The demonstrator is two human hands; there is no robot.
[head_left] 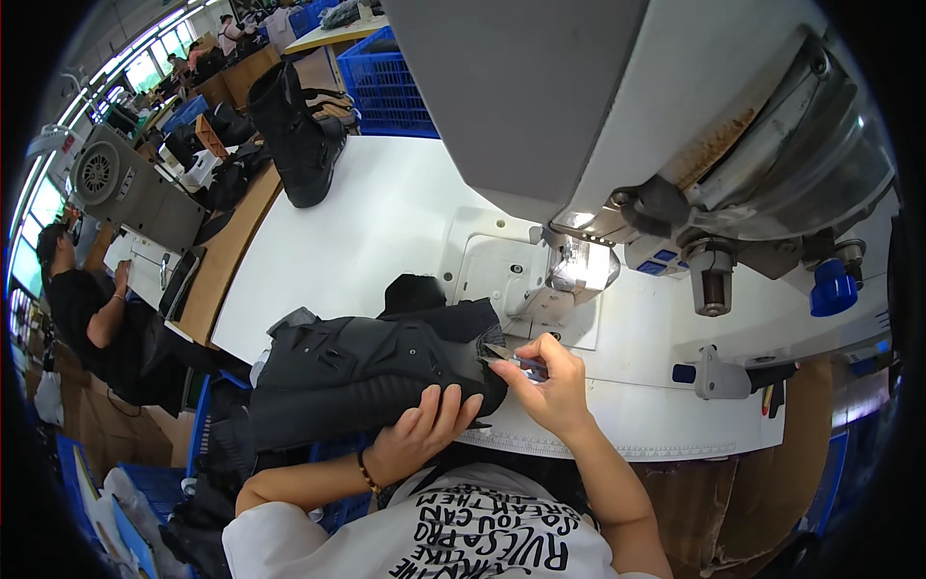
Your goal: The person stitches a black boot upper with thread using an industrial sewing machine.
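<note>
A black boot upper (357,352) lies on its side at the table's near edge. My left hand (424,429) grips its near side, fingers curled over the edge and thumb hidden underneath. In my right hand (550,381) is a small pair of thread snips (529,367), pinched between thumb and fingers. Their metal tips point left and touch or nearly touch the upper's right end, where fine stitching or threads show; whether the blades are apart I cannot tell.
A sewing machine head (540,87) overhangs the white table (376,203), its needle area just beyond my right hand. At the table's far left stands a finished-looking black boot (299,140), near a blue crate (386,87). A co-worker (82,309) sits at another machine on the left.
</note>
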